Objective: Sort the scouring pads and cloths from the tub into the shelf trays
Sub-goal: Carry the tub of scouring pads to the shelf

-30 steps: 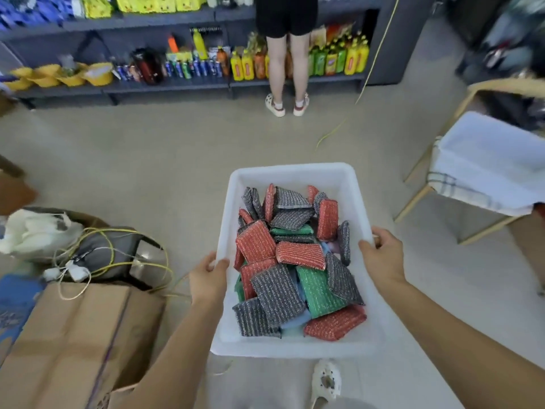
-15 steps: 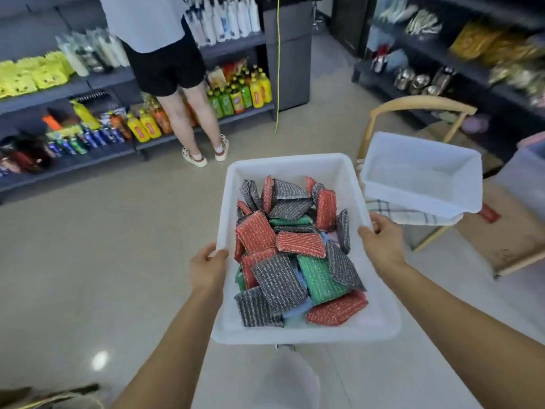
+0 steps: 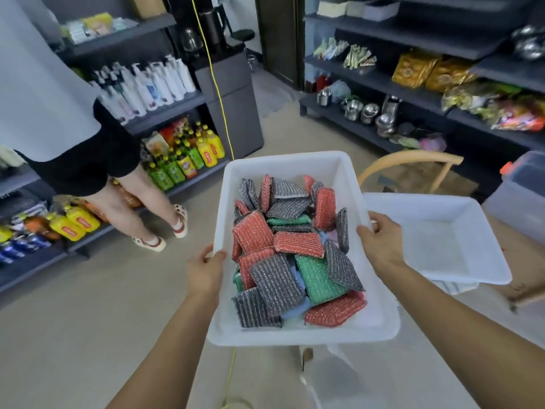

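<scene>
Head view: I've got the tub up off the floor, carried between both hands. Left hand grips the left rim with the thumb hooked over the edge. Right hand grips the right rim, fingers curled over the top. The pads are heaped inside, red, grey and green all mixed up, and a blue cloth peeks out from under them near the front. Nothing looks sorted yet, so I'd call this the carry-over step.

Just right of the tub, an empty tub sits on a chair, with dark shelves beyond it. A person stands at the shelves on the left, and a yellow cable runs down to the floor.

How I'd play it:
- Keep the tub level and both grips even so the pile doesn't slide to one end.
- Don't squeeze inward. That rim looks thin and bendy to me.
- Mind the cable near the feet and give the person some room.
- Park the tub flat near the shelves before freeing either hand.

Honestly can't tell from here which trays are the targets.
</scene>
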The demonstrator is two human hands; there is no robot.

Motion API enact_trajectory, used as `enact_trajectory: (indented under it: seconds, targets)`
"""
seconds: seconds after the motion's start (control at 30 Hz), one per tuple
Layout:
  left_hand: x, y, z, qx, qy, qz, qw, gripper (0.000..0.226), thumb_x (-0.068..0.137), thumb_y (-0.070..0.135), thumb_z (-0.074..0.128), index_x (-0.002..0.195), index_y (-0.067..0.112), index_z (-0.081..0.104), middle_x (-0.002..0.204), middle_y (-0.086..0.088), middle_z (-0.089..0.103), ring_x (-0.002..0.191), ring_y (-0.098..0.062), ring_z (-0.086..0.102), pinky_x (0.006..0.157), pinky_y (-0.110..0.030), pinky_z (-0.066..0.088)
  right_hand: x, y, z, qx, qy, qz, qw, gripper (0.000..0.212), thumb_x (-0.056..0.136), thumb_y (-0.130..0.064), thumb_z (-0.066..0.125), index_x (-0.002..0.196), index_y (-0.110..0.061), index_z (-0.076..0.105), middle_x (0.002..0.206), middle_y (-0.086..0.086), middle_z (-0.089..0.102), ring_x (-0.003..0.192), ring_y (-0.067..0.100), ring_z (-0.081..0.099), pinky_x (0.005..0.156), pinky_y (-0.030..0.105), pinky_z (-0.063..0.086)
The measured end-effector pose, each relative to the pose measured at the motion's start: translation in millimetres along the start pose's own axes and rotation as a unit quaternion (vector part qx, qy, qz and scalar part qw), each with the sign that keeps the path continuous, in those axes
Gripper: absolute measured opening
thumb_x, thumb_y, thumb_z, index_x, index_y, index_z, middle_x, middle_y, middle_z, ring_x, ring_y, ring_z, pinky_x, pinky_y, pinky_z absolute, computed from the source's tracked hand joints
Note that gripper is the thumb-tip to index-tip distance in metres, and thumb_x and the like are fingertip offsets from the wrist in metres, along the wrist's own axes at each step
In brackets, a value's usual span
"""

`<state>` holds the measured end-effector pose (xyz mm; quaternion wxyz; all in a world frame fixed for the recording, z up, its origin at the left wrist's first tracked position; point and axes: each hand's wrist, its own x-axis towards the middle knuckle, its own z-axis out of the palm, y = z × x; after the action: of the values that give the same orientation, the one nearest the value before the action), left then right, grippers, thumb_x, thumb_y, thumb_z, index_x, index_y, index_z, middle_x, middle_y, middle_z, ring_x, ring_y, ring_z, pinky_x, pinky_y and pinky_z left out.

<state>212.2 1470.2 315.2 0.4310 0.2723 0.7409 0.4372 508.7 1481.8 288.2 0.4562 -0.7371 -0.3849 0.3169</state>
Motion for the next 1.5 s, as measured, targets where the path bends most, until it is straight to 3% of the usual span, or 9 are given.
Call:
enact_trajectory:
  seconds: [0.13, 0.33, 0.4, 0.53, 0.77, 0.93, 1.27, 1.37, 1.5]
  targets:
    - [93.7, 53.6, 56.3, -0.002, -0.009, 0.014, 1.0, 0.041, 0.093, 0.012, 0.061, 0.133, 0.009, 0.054, 0.078, 0.005, 0.051, 0.067, -0.009, 0.047, 0.075, -0.03, 0.036, 94.5, -26.1, 42.3, 0.017, 0.022, 0.015, 1.0, 0.029, 0.084, -0.004, 0.058, 0.111, -0.006, 0.065, 0.087, 0.01, 0.068, 0.075, 0.028, 0.063, 0.074, 0.037, 0.054]
    - [216.2, 142.8, 131.5, 0.024, -0.026, 0.03, 0.999, 0.037, 0.092, 0.014, 0.062, 0.129, 0.012, 0.059, 0.085, -0.001, 0.059, 0.069, -0.016, 0.052, 0.065, -0.03, 0.041, 232.4, -80.9, 94.6, 0.001, 0.042, 0.026, 0.999, 0.027, 0.086, -0.006, 0.057, 0.112, -0.012, 0.063, 0.092, 0.005, 0.066, 0.078, 0.021, 0.061, 0.072, 0.024, 0.048]
    - [249.1, 173.6, 157.4, 0.036, -0.031, 0.043, 0.998, 0.033, 0.093, 0.013, 0.06, 0.126, 0.013, 0.06, 0.094, -0.004, 0.059, 0.068, -0.012, 0.049, 0.059, -0.028, 0.038, 273.3, -98.5, 105.5, -0.001, 0.052, 0.039, 0.998, 0.027, 0.087, -0.007, 0.056, 0.113, -0.014, 0.062, 0.091, 0.002, 0.063, 0.07, 0.015, 0.059, 0.063, 0.019, 0.048]
    - [308.1, 233.5, 212.2, 0.044, -0.051, 0.063, 0.996, 0.03, 0.094, 0.01, 0.058, 0.124, 0.011, 0.06, 0.102, -0.004, 0.057, 0.078, -0.016, 0.049, 0.075, -0.03, 0.037, 351.1, -124.8, 125.0, 0.03, 0.07, 0.044, 0.996, 0.034, 0.088, -0.004, 0.056, 0.121, -0.009, 0.061, 0.09, 0.003, 0.065, 0.057, 0.004, 0.055, 0.048, 0.016, 0.04]
    - [435.3, 315.3, 327.0, 0.055, -0.116, 0.088, 0.988, 0.027, 0.088, 0.005, 0.064, 0.115, 0.009, 0.065, 0.096, -0.006, 0.062, 0.083, -0.021, 0.054, 0.076, -0.028, 0.039, 488.8, -158.4, 157.1, 0.056, 0.135, 0.076, 0.986, 0.027, 0.085, -0.007, 0.057, 0.109, -0.018, 0.065, 0.083, 0.0, 0.068, 0.074, 0.024, 0.067, 0.074, 0.038, 0.057]
    - [514.1, 392.9, 414.0, 0.079, -0.185, 0.115, 0.973, 0.026, 0.089, 0.003, 0.061, 0.114, 0.008, 0.067, 0.099, -0.005, 0.064, 0.089, -0.02, 0.055, 0.081, -0.029, 0.042, 585.6, -184.7, 170.7, 0.074, 0.189, 0.112, 0.973, 0.026, 0.087, -0.006, 0.058, 0.11, -0.016, 0.063, 0.078, 0.0, 0.068, 0.067, 0.024, 0.065, 0.065, 0.031, 0.053]
    - [589.9, 528.6, 610.2, 0.122, -0.309, 0.172, 0.927, 0.024, 0.089, 0.001, 0.06, 0.112, 0.006, 0.064, 0.098, -0.005, 0.06, 0.09, -0.019, 0.052, 0.079, -0.025, 0.036, 743.4, -240.0, 125.3, 0.113, 0.297, 0.131, 0.939, 0.021, 0.089, -0.004, 0.057, 0.108, -0.011, 0.062, 0.078, 0.005, 0.066, 0.062, 0.025, 0.063, 0.062, 0.033, 0.053]
    - [597.5, 568.0, 676.9, 0.111, -0.341, 0.186, 0.915, 0.027, 0.089, 0.001, 0.06, 0.116, 0.005, 0.065, 0.109, -0.009, 0.064, 0.096, -0.02, 0.053, 0.085, -0.028, 0.039, 793.1, -255.1, 94.5, 0.136, 0.31, 0.138, 0.931, 0.012, 0.09, -0.007, 0.058, 0.099, -0.012, 0.064, 0.077, 0.008, 0.067, 0.064, 0.028, 0.062, 0.066, 0.04, 0.055]
    - [607.7, 621.4, 769.7, 0.093, -0.379, 0.208, 0.897, 0.034, 0.09, 0.002, 0.061, 0.124, 0.003, 0.061, 0.117, -0.002, 0.06, 0.105, -0.016, 0.05, 0.095, -0.026, 0.036, 866.4, -273.4, 47.8, 0.164, 0.33, 0.123, 0.922, 0.006, 0.091, -0.009, 0.061, 0.086, -0.006, 0.061, 0.076, 0.01, 0.062, 0.061, 0.025, 0.056, 0.062, 0.036, 0.051]
